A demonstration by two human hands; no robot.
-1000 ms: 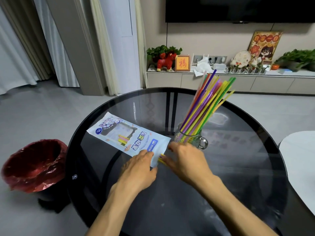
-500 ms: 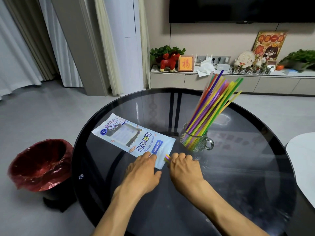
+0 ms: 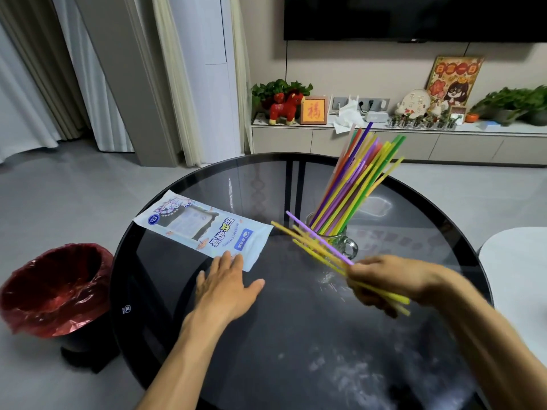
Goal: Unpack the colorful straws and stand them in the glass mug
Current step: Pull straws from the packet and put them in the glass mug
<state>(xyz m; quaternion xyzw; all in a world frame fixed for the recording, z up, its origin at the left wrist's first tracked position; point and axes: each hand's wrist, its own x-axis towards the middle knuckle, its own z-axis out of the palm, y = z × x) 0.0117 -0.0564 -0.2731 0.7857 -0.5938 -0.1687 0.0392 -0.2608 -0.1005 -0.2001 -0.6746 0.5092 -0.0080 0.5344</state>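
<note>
Colorful straws [image 3: 352, 187] leaned right in the glass mug [image 3: 340, 241]; a yellow-purple bunch [image 3: 313, 244] slanted just left, airborne.

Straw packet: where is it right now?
Head view: the straw packet lies flat on the glass table, left of the glass mug, its near corner under the left hand.

Left hand [image 3: 226, 287] flat on desk [image 3: 296, 335], fingertips on near edge of straw packet [image 3: 204, 227]; packet lies ahead and left of it. Right hand [image 3: 384, 281] above desk to the right, holding a bunch of straws [image 3: 313, 242] pointing up-left. Mug [image 3: 334, 238] with standing straws just behind that bunch. Bin [image 3: 50, 291] on floor, far left of left hand.
</note>
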